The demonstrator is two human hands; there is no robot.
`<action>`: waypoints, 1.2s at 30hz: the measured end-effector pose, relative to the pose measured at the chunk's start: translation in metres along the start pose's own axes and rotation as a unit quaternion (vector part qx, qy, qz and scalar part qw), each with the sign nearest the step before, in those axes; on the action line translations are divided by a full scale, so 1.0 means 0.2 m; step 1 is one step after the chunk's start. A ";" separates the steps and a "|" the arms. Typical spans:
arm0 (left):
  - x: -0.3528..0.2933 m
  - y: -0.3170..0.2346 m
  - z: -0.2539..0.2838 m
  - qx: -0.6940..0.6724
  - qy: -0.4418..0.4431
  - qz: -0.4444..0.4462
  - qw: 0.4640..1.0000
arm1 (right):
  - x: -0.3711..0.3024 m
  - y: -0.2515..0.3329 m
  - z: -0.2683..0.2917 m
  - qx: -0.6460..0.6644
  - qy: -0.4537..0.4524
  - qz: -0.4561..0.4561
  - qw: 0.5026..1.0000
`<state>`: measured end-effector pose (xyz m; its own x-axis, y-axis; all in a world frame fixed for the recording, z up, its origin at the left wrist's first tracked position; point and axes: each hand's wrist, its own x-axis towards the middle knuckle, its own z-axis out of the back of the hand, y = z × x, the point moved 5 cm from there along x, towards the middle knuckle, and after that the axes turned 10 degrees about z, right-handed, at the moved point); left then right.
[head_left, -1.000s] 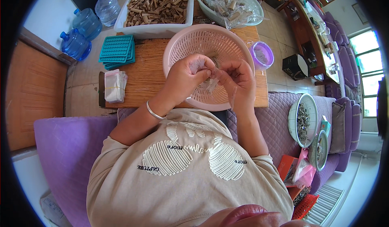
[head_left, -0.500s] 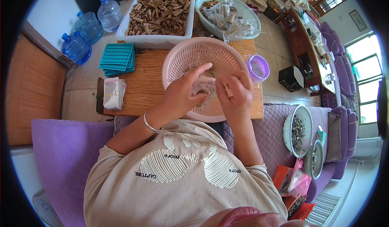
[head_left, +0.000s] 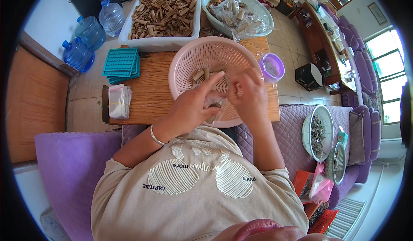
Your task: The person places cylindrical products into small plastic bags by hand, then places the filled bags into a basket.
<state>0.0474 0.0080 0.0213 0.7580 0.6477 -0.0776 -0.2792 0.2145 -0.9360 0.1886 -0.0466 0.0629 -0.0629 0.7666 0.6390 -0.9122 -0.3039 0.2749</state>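
The pink plastic colander [head_left: 183, 54] stands on the wooden table in front of me, with a few wrapped brown tube-like pieces [head_left: 199, 74] inside. Over its near side, my left hand [head_left: 193, 101] is closed around a crinkled clear plastic bag [head_left: 218, 100], and a brownish piece shows below the thumb. My right hand [head_left: 248, 92] hovers over the colander's right side, beside the left one. Its fingers are curled in a pinch; whatever they hold is hidden.
A white tub [head_left: 129, 44] of brown pieces and a pale green basin [head_left: 269, 30] with filled bags stand behind. Teal trays [head_left: 120, 62], banded clear bags [head_left: 119, 101] and a purple-rimmed cup [head_left: 273, 67] flank the colander. Baskets [head_left: 317, 133] sit on the purple sofa at right.
My right hand has drawn slightly away from the left hand, its fingers now more curled. More wrapped pieces show in the colander. The whole view has shifted a little.
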 end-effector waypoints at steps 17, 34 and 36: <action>0.02 0.00 0.11 -0.109 -0.099 -0.053 0.988 | 0.09 0.15 0.03 0.024 -0.069 0.078 0.994; -0.01 0.04 0.05 -0.329 -0.003 -0.009 0.944 | -0.01 -0.07 0.09 0.490 -0.231 -0.247 0.803; 0.01 0.04 0.07 -0.321 -0.020 -0.011 0.947 | -0.06 -0.06 0.06 0.543 -0.225 -0.261 0.766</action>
<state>0.0384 0.0205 0.0179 0.7325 0.6786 -0.0542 0.1625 -0.2517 -0.9541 0.2057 -0.0588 0.0606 0.5645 0.7456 0.3542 0.1240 -0.5008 0.8566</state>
